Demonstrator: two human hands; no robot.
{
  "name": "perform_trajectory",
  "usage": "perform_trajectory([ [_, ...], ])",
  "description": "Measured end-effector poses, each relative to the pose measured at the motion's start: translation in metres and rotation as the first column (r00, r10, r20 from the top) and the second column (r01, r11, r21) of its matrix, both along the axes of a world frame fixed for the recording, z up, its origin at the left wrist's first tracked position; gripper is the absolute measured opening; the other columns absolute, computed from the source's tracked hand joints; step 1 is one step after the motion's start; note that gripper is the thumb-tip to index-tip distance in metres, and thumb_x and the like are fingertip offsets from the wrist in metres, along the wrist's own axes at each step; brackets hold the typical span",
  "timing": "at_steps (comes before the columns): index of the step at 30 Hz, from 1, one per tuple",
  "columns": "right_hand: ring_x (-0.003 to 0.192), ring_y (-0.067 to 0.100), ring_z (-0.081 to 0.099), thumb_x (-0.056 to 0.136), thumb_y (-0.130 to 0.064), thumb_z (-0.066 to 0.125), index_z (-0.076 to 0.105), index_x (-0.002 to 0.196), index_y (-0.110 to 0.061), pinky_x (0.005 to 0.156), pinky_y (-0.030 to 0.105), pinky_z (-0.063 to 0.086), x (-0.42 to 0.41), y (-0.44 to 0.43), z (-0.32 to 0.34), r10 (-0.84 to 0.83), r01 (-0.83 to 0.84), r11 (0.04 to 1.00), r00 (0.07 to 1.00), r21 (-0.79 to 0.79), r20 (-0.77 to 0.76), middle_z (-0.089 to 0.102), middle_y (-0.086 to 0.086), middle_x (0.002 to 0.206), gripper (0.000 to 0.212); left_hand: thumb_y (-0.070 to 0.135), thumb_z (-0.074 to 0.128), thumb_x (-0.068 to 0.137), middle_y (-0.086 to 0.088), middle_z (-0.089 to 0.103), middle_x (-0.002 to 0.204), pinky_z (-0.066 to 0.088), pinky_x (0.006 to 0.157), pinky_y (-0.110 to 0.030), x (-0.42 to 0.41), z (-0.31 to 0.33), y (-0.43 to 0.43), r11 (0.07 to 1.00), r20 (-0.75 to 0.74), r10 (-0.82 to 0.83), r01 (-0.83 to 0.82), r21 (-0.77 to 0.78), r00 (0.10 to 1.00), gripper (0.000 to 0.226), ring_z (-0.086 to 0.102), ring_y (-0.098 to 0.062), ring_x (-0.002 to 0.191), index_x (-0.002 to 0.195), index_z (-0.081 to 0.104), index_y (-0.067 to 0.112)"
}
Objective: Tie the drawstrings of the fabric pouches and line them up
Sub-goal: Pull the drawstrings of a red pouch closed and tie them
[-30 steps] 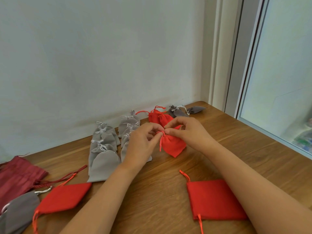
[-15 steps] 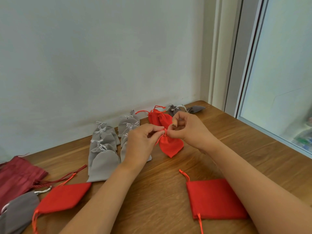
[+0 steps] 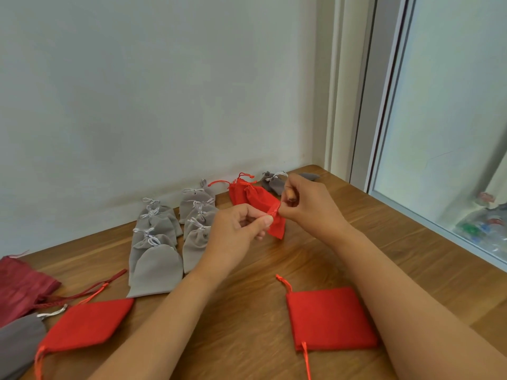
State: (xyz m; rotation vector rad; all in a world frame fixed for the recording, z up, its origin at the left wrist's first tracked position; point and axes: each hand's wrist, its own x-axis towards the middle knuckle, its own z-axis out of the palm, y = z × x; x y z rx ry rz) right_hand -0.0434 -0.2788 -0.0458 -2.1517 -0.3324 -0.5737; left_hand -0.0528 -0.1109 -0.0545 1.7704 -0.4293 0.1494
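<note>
A small red pouch [image 3: 277, 227] hangs just above the table, held at its gathered neck between both hands. My left hand [image 3: 236, 233] pinches the red drawstring from the left. My right hand [image 3: 307, 207] pinches the string at the neck from the right. Behind them lie tied red pouches [image 3: 247, 194], two rows of tied grey pouches [image 3: 156, 242], and dark grey ones [image 3: 274, 182] near the wall. Untied flat red pouches lie at front right [image 3: 329, 319] and front left [image 3: 87, 325].
The wooden table [image 3: 274, 270] meets a white wall at the back and a window frame [image 3: 389, 133] on the right. A dark red pouch [image 3: 19, 289] and a grey pouch [image 3: 19, 341] lie at the left edge.
Both hands have lifted the red pouch a little and moved it away from me toward the tied red pouches. My right hand has shifted its pinch on the string.
</note>
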Motion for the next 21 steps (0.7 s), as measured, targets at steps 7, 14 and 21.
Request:
perform_trajectory([
  [7, 0.066, 0.014, 0.055, 0.075, 0.007, 0.063, 0.04, 0.073, -0.013, 0.067, 0.026, 0.052, 0.0, 0.002, 0.004, 0.089, -0.003, 0.914, 0.978, 0.407, -0.191, 0.055, 0.005, 0.069, 0.03, 0.026, 0.084, 0.07, 0.008, 0.07, 0.098, 0.051, 0.079, -0.018, 0.007, -0.012, 0.007, 0.995, -0.022, 0.09, -0.089, 0.032, 0.996, 0.034, 0.065, -0.005, 0.088, 0.098, 0.064, 0.025],
  [14, 0.06, 0.017, 0.064, 0.081, 0.013, 0.059, 0.044, 0.073, -0.01, 0.061, 0.024, 0.057, -0.001, 0.011, 0.003, 0.211, -0.028, 0.827, 0.941, 0.561, -0.264, 0.055, 0.01, 0.07, 0.028, 0.007, 0.067, 0.085, 0.0, 0.074, 0.085, 0.05, 0.072, -0.022, 0.008, -0.009, 0.0, 0.993, -0.064, 0.075, -0.069, 0.095, 0.995, 0.012, 0.066, -0.008, 0.077, 0.09, 0.071, 0.017],
  [21, 0.075, 0.0, 0.065, 0.083, -0.016, 0.074, 0.067, 0.105, -0.011, 0.066, 0.011, 0.051, 0.003, -0.001, -0.001, 0.328, -0.137, 0.856, 0.889, 0.498, -0.319, 0.071, 0.0, 0.092, 0.024, -0.006, 0.049, 0.091, -0.003, 0.072, 0.075, 0.056, 0.068, -0.024, 0.01, 0.005, -0.002, 0.982, -0.345, -0.04, -0.028, -0.188, 0.938, 0.024, 0.066, -0.009, 0.066, 0.095, 0.069, 0.006],
])
